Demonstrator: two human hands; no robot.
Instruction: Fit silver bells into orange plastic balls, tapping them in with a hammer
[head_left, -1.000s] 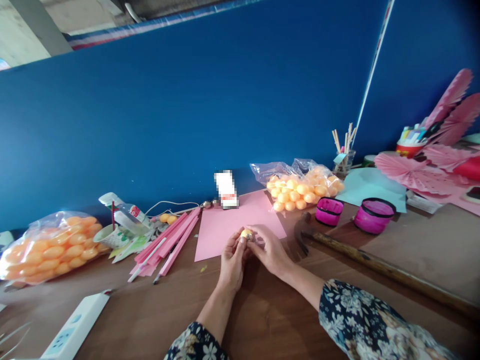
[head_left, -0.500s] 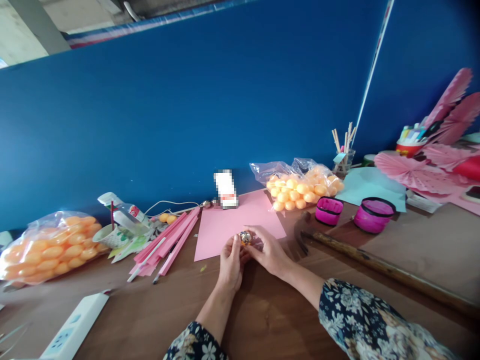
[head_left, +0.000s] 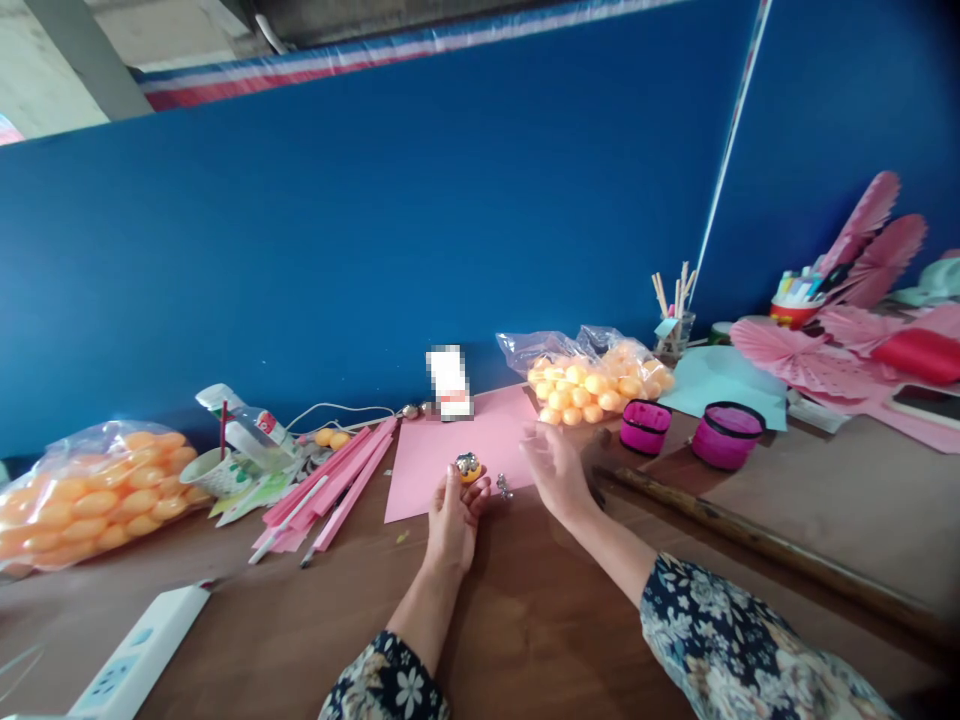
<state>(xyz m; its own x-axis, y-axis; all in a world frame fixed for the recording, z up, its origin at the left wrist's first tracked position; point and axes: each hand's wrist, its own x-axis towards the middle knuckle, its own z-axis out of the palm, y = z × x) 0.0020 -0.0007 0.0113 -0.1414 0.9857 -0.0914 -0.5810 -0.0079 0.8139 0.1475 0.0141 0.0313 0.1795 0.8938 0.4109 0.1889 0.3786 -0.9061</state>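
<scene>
My left hand (head_left: pixel 452 520) holds an orange ball (head_left: pixel 469 468) partly covered with shiny silver pieces, pinched between thumb and fingers over the pink sheet (head_left: pixel 431 440). To the right of it, my right hand (head_left: pixel 559 475) is apart from the ball, a little blurred, its fingers loosely stretched out with nothing seen in them. Between the two hands, a small cluster of silver bits (head_left: pixel 504 487) lies at the sheet's near edge.
A plastic bag of orange balls (head_left: pixel 581 385) stands behind my right hand, another bag (head_left: pixel 97 500) at far left. Pink strips (head_left: pixel 337 490), a power strip (head_left: pixel 142 650), two magenta fabric rings (head_left: pixel 727 437) and a long wooden-handled hammer (head_left: pixel 750 530) lie around.
My right hand has come off the ball and moved right, opening. The left hand keeps the ball and has shifted slightly left. The silver cluster now shows between the hands.
</scene>
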